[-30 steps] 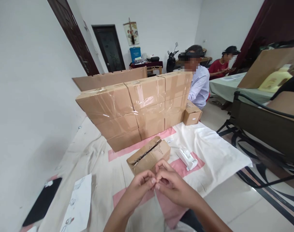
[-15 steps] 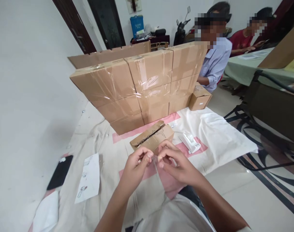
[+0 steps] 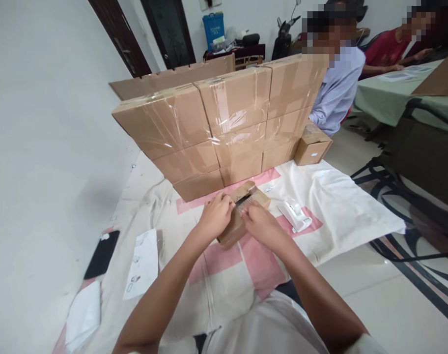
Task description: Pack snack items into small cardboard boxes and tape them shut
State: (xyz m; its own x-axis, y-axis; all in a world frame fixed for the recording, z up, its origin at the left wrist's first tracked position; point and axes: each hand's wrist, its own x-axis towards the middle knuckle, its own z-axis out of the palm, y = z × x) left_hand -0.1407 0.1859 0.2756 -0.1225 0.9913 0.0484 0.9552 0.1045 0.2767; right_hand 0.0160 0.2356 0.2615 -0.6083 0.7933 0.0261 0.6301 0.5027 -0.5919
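A small brown cardboard box [image 3: 231, 233] lies on the cloth in front of me, with a dark gap along its top between the flaps. My left hand [image 3: 217, 215] is at the left side of this gap, fingers curled and pinched. On the other side, my right hand [image 3: 256, 219] is also pinched, close to the box top. A short piece of clear tape seems stretched between my fingertips over the gap; it is barely visible. To the right of the box stands a white tape dispenser [image 3: 296, 216].
A wall of taped cardboard boxes [image 3: 238, 128] rises behind the small box. Another closed carton [image 3: 312, 147] sits at its right end. A paper with drawings [image 3: 142, 265] and a black phone [image 3: 102, 254] lie at the left. A person [image 3: 336, 93] sits beyond the boxes.
Both hands have moved forward from in front of the small box onto its top, carrying the clear tape between them. The box has turned and come slightly nearer. The view has shifted a little.
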